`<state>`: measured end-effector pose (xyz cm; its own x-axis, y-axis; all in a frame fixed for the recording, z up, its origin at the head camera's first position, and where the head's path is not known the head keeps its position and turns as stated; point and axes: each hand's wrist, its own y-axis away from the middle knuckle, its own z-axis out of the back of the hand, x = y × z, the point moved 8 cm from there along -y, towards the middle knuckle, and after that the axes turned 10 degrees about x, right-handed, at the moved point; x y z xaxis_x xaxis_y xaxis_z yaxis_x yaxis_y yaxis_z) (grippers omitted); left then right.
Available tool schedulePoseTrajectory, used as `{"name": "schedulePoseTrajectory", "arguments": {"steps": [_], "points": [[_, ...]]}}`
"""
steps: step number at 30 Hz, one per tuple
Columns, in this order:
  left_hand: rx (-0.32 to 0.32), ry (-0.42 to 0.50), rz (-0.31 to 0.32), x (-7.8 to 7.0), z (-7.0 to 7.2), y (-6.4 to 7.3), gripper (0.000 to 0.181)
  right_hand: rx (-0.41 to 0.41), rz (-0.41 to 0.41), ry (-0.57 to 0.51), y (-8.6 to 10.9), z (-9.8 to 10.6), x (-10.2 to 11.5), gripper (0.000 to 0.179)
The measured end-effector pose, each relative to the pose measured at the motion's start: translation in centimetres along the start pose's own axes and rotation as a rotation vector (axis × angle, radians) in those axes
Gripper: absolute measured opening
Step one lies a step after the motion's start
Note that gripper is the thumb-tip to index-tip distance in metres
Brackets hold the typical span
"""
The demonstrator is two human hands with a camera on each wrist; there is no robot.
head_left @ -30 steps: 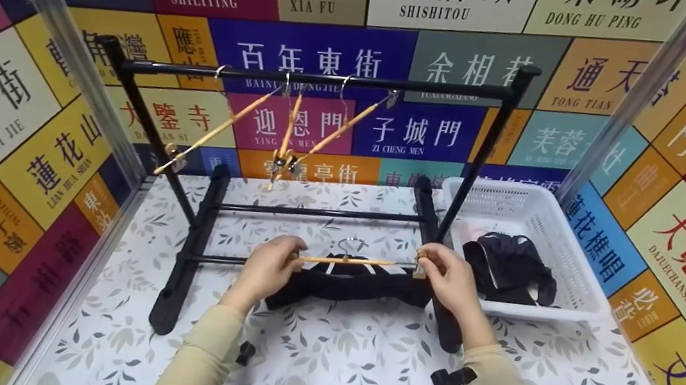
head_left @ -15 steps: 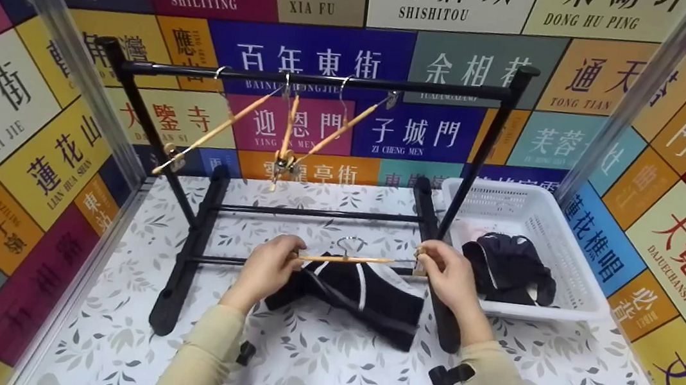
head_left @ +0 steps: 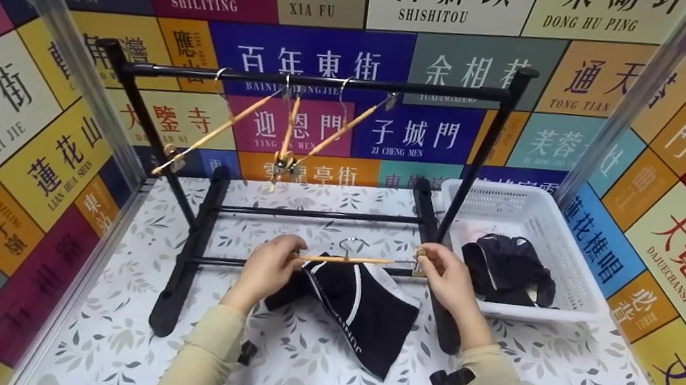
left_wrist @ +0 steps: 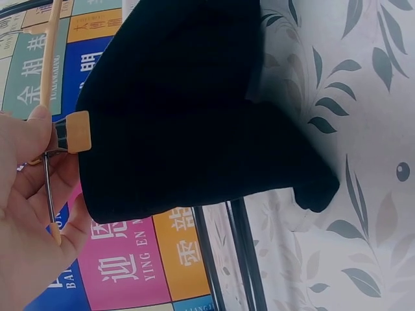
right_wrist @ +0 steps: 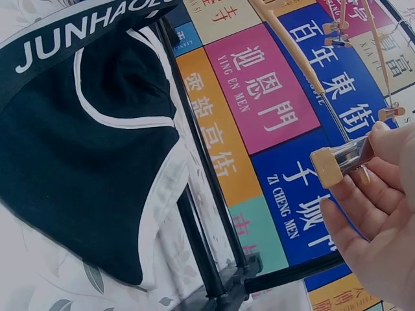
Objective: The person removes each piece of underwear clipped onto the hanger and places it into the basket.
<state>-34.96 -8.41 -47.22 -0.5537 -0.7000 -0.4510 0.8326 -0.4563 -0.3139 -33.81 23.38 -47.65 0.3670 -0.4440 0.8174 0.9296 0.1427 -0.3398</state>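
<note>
My left hand (head_left: 269,269) grips the left end of a wooden clip hanger (head_left: 345,260), held low before the rack. In the left wrist view its padded clip (left_wrist: 79,131) meets the edge of black underpants (left_wrist: 168,142). The underpants (head_left: 371,315) have white trim and a lettered waistband; they droop from that left end, the free side slanting down to the right. My right hand (head_left: 452,284) pinches the clip (right_wrist: 327,167) at the other end. No fabric sits in that clip, and the underpants hang apart from it in the right wrist view.
Several wooden clip hangers (head_left: 228,121) hang from the top bar of a black rack (head_left: 419,88). Right of the rack stands a white basket (head_left: 585,304) with dark clothing (head_left: 508,269) inside. Printed panels enclose the flowered tabletop (head_left: 309,376).
The right side of the underpants has dropped away from the hanger's right end and swung down towards me, showing the waistband lettering. Both hands and the hanger have stayed nearly in place.
</note>
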Motion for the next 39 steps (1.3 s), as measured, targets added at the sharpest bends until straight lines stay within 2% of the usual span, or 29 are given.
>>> {"name": "schedulePoseTrajectory", "arguments": {"steps": [6, 10, 21, 28, 30, 33, 39], "points": [[-0.022, 0.002, -0.039, -0.5, 0.3, -0.3, 0.02, 0.008, 0.012, 0.006, 0.5, 0.7, 3.4, 0.021], [-0.05, -0.013, -0.063, -0.8, 0.5, -0.4, 0.021, 0.002, 0.026, 0.015, 0.6, 0.9, 4.0, 0.023], [-0.065, 0.003, -0.062, -0.8, 1.0, -0.8, 0.022, 0.003, 0.07, 0.02, 0.3, 1.1, 4.2, 0.03], [-0.081, 0.013, -0.073, -1.0, 1.6, -1.0, 0.022, -0.028, 0.125, 0.02, -0.5, 1.1, 1.0, 0.035], [-0.087, 0.013, -0.078, -1.0, 1.8, -1.1, 0.022, -0.027, 0.128, 0.036, -0.5, 1.2, 0.8, 0.036], [-0.092, 0.004, -0.077, -1.1, 2.0, -1.3, 0.021, -0.029, 0.145, 0.073, -0.5, 1.4, 1.0, 0.038], [-0.088, -0.011, -0.069, -1.3, 2.4, -1.8, 0.021, -0.069, 0.263, 0.165, -0.6, 1.8, 2.7, 0.041]]}}
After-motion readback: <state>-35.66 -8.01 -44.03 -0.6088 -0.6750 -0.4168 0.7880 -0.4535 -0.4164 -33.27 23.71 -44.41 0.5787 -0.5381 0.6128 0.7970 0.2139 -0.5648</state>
